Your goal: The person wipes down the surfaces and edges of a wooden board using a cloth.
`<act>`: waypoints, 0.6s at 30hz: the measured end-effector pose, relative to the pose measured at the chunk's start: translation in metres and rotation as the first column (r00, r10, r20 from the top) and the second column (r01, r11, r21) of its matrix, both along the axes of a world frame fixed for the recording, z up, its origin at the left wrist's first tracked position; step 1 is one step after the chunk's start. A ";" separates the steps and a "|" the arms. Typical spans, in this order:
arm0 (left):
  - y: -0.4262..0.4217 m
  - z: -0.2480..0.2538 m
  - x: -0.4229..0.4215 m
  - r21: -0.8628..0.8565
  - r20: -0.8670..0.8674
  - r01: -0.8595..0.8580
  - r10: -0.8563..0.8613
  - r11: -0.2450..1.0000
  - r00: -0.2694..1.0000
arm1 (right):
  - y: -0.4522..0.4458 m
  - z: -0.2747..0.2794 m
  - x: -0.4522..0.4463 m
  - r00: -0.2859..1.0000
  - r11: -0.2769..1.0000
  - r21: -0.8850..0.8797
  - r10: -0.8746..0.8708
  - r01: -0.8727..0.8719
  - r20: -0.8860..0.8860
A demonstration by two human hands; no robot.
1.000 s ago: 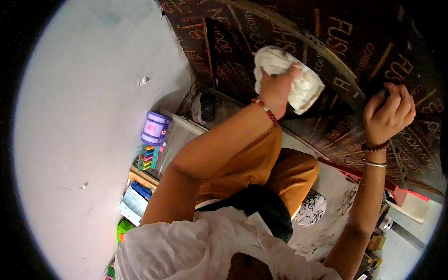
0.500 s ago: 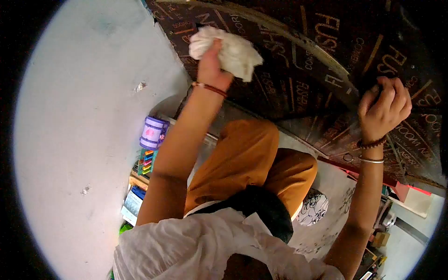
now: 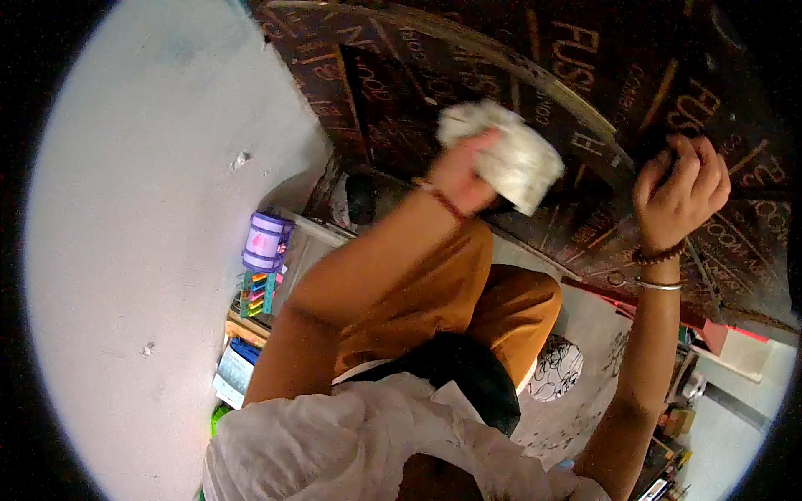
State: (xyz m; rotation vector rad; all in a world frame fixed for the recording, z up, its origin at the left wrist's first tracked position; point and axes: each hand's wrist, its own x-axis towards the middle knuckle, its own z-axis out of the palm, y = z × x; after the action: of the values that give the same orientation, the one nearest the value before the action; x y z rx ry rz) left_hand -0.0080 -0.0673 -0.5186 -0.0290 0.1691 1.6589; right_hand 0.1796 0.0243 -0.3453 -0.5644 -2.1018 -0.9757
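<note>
White cloth (image 3: 520,163) in left hand (image 3: 466,174)

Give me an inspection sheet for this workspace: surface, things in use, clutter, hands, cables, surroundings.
Surface: dark board, printed lettering; cleanliness unclear
Things in use: white cloth, blurred
Clutter: purple container, colourful items, papers along the wall
Hands: left hand grips the cloth; right hand is at the board, fingers curled, hold unclear
Cables: nothing seen
Surroundings: pale wall at left, patterned round item beside the knees
</note>
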 end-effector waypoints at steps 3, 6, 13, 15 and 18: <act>-0.030 -0.012 -0.071 -0.241 -0.265 -0.201 0.135 0.949 0.955 | 0.004 0.000 0.001 1.000 1.000 0.013 0.013 -0.012 -0.007; -0.041 -0.033 -0.118 -0.400 -0.305 -0.324 0.209 0.858 0.929 | 0.003 0.000 0.002 1.000 1.000 0.020 0.008 -0.008 0.003; 0.000 -0.046 -0.003 -0.293 -0.202 -0.171 0.114 0.941 0.973 | 0.000 0.000 -0.002 1.000 1.000 0.030 -0.005 0.005 0.003; 0.013 -0.034 0.033 -0.254 -0.084 -0.037 0.016 0.966 0.996 | 0.003 -0.001 0.000 1.000 0.999 0.039 -0.010 0.009 0.004; 0.019 -0.029 0.038 -0.306 -0.010 -0.004 0.001 0.952 1.000 | 0.003 -0.001 -0.001 1.000 0.999 0.052 -0.004 0.004 -0.007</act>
State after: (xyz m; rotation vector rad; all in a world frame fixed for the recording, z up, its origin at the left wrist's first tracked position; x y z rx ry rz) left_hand 0.0295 -0.0482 -0.5478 -0.2567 0.4333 1.6221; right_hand 0.1788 0.0276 -0.3467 -0.5452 -2.0632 -1.0263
